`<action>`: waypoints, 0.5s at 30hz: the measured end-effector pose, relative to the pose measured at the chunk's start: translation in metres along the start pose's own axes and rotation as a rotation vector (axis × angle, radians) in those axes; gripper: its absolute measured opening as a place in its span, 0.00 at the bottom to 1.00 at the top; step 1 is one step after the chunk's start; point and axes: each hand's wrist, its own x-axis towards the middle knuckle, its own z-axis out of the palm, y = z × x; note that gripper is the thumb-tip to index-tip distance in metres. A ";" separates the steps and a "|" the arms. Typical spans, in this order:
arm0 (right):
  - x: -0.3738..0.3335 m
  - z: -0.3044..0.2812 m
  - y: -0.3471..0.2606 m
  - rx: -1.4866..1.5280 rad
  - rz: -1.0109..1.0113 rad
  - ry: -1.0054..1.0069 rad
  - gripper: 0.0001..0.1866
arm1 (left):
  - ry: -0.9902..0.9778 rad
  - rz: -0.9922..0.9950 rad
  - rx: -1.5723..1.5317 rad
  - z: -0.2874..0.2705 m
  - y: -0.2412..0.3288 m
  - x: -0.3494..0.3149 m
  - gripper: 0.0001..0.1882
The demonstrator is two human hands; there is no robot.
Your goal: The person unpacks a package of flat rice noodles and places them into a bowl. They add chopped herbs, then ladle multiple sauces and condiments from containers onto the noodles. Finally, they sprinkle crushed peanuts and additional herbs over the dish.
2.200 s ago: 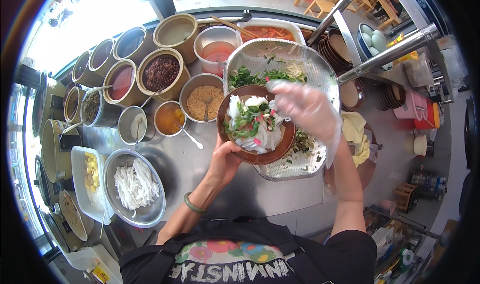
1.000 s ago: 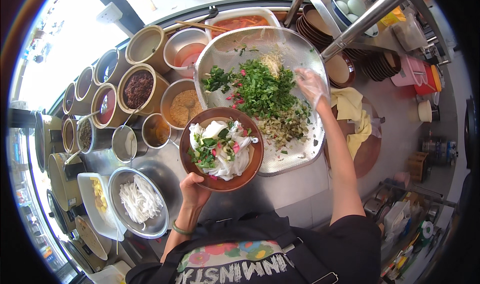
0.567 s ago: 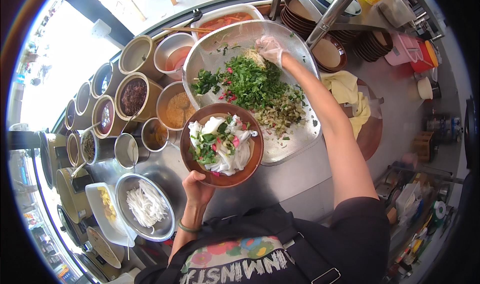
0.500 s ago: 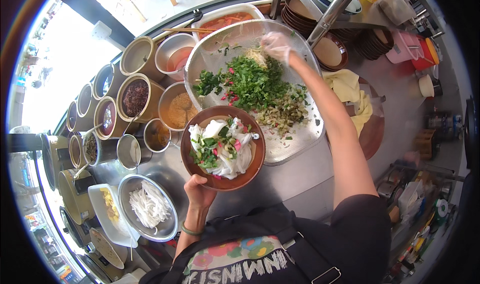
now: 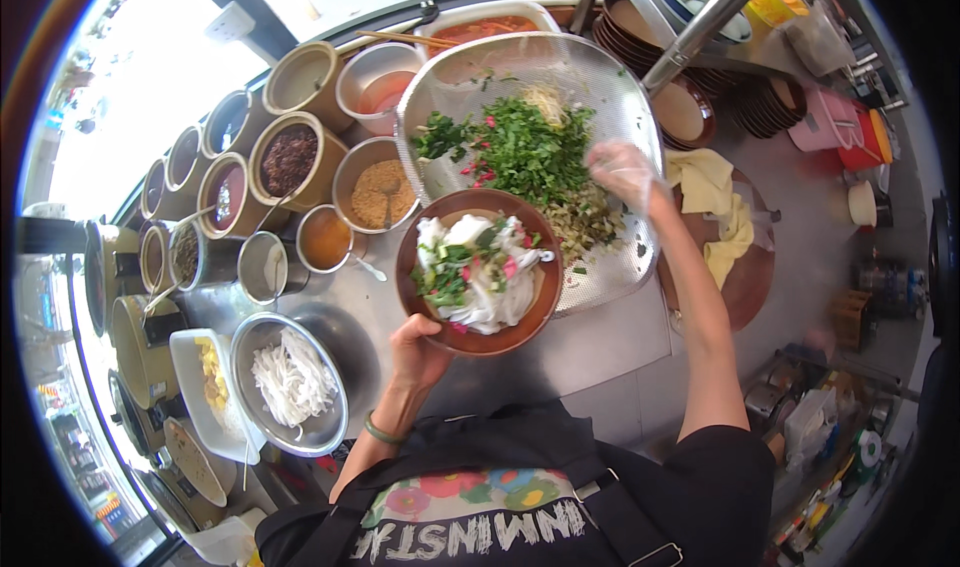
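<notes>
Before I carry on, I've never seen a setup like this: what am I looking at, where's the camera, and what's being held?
There's no machine: these are a person's own hands. The view comes from a wide fisheye camera worn on the head, looking down, so straight edges bend; picture left is their left.

The left hand grips the near edge of a brown bowl with white strips and chopped greens inside. The right hand, in a clear glove, is over a perforated metal tray beside heaped green herbs; blur hides whether it holds anything.

On the metal counter, to the left, are tan jars and a metal bowl of more white strips.
</notes>
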 end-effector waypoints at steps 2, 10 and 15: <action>-0.003 -0.018 -0.017 0.146 0.140 0.105 0.06 | -0.050 0.051 -0.033 0.003 -0.001 0.003 0.38; -0.040 -0.015 -0.141 0.324 -0.309 -0.024 0.09 | -0.045 0.033 -0.002 0.019 -0.012 0.018 0.38; -0.059 -0.032 -0.171 0.487 -0.098 0.065 0.10 | -0.159 0.039 -0.042 0.026 -0.011 0.014 0.39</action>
